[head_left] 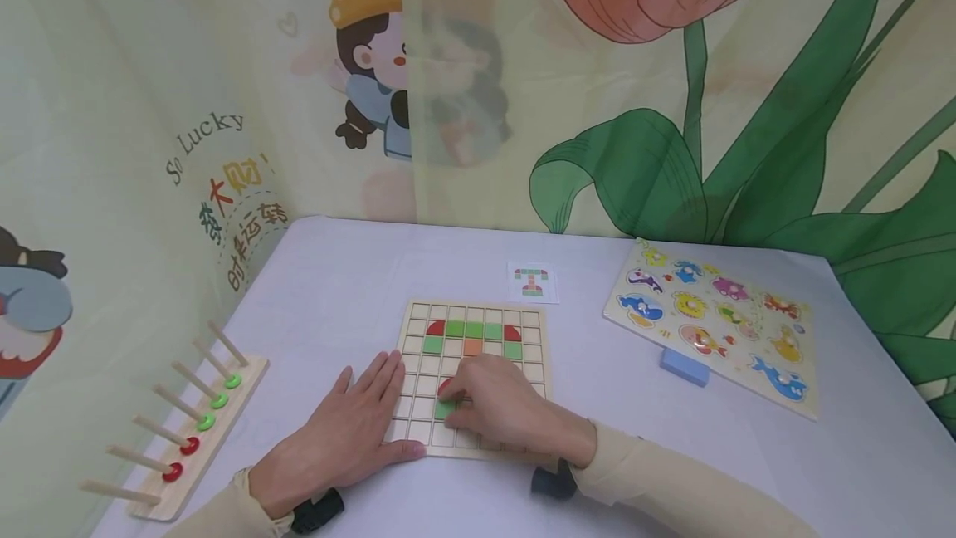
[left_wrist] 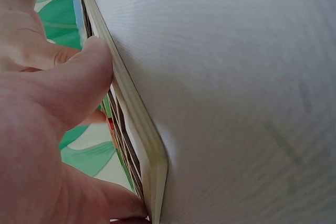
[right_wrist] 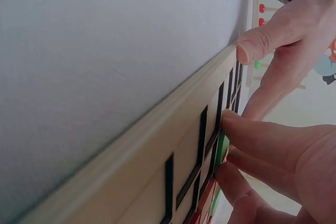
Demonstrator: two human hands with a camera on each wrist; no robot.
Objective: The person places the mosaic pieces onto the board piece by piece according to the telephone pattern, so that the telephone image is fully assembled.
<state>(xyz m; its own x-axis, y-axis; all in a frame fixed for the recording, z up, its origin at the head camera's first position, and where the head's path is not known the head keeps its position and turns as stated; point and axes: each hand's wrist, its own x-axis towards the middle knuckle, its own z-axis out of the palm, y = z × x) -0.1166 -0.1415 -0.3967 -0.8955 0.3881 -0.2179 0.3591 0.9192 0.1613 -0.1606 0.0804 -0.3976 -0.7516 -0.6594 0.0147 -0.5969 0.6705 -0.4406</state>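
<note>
A square wooden grid board (head_left: 538, 322) lies flat on the table with red, green and orange tiles in some of its cells. My left hand (head_left: 351, 430) rests along the board's left side, fingers straight, thumb on the near edge. Over the lower middle of the grid, my right hand (head_left: 508, 405) pinches a green tile (head_left: 445, 410) between thumb and fingers, down at the board's surface. Just beyond that tile is a red rounded tile (head_left: 446, 387), partly covered by the fingers. In the right wrist view, the green tile (right_wrist: 222, 148) shows between the thumb and a fingertip.
A small pattern card (head_left: 533, 282) lies behind the board. To the right, a picture-puzzle board (head_left: 709, 318) lies near a blue block (head_left: 684, 366). At the left stands a wooden peg rack (head_left: 202, 447) with red and green rings. Printed curtains hang behind the table.
</note>
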